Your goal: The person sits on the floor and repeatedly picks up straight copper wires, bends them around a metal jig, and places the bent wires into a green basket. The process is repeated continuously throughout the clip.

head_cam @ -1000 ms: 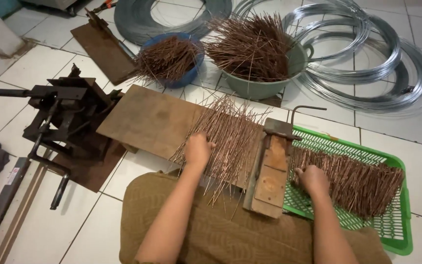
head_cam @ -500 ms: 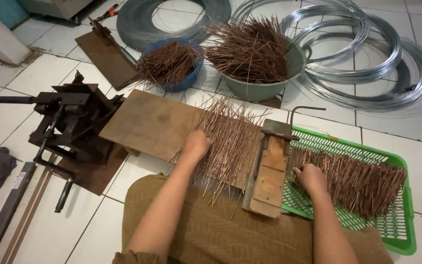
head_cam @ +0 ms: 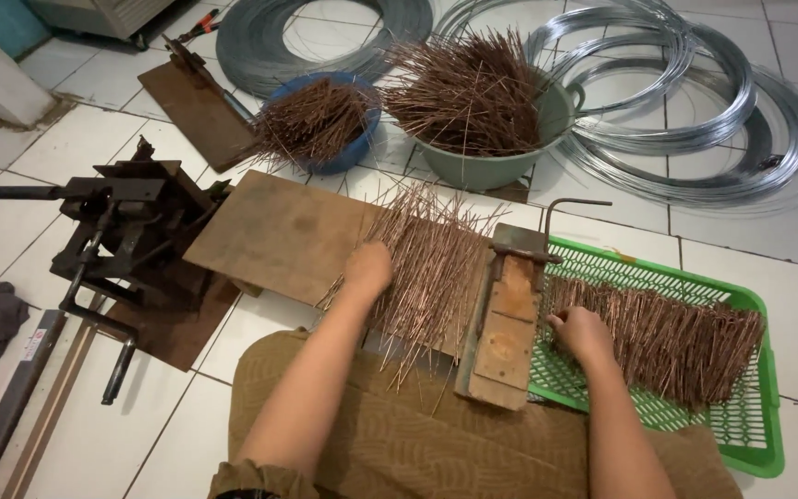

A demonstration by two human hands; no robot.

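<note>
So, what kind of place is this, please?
Probably a small home metalwork workshop on a tiled floor: coils of steel wire, a hand-lever cutting machine, and basins of cut copper-coloured rods.

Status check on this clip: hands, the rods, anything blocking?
Left hand flat on loose copper rods on the board. Right hand on rod pile in green basket. Wooden jig between them.

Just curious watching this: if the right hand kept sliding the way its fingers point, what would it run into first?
The right hand points left, so it would likely first meet the wooden block beside the green basket.
</note>
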